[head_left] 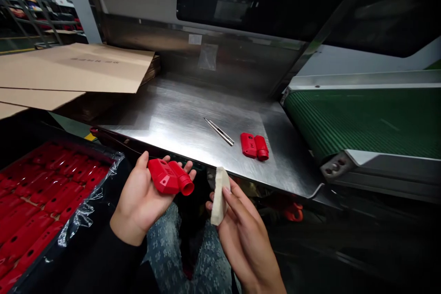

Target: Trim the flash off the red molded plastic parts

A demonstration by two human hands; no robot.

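Head view shows your left hand (139,197) at lower centre of the frame, palm up, cradling a red plastic part (170,178) on loosely curled fingers, its round open end pointing toward the right of the frame. Your right hand (241,227) sits just to the right of it, thumb and fingers pinched narrow on a pale folded cloth (219,195) held upright. Part and cloth are near each other but not touching.

To do this well, I would say: firm up the left hand's hold first. Right now the part only rests on the fingers, so close the thumb over its body before the cloth presses on it, or it may roll off toward your lap. Keep the round end facing the cloth so you can see the rim while you work it.

A second red part (254,145) lies on the steel table (179,119) at centre frame, with a pair of metal tweezers (219,131) just to its left. Both are well apart from your hands, so keep your wrists low and clear of them.

At lower left, a bin of red parts (37,206) lined with clear plastic sits beside your left arm. Flat cardboard sheets (76,66) fill the upper left, and a green conveyor belt (365,119) runs along the right side.
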